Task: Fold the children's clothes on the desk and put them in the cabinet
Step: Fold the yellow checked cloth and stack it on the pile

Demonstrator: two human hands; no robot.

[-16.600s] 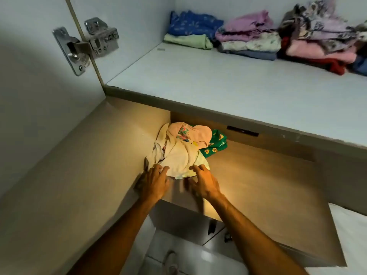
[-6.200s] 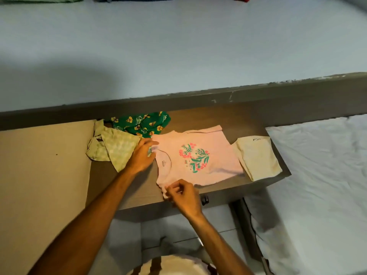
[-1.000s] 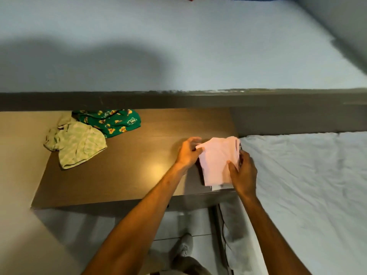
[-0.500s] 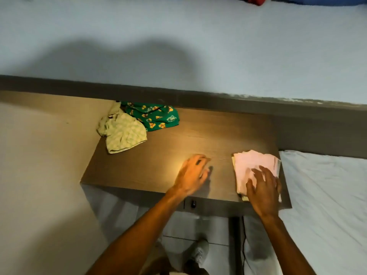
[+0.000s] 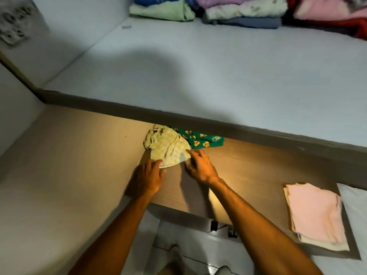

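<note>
On desk (image 5: 258, 175), both hands (image 5: 147, 178) at crumpled yellow-green garment (image 5: 167, 147), no clear axis.

No text, label, brand or number can be read anywhere in this view. The green garment (image 5: 200, 138) at the back of the bench (image 5: 258, 175) carries small yellow and orange printed figures and one pale patch that may hold lettering, but it is too blurred to make out. The folded pink garment (image 5: 315, 211) shows a plain face.
</note>
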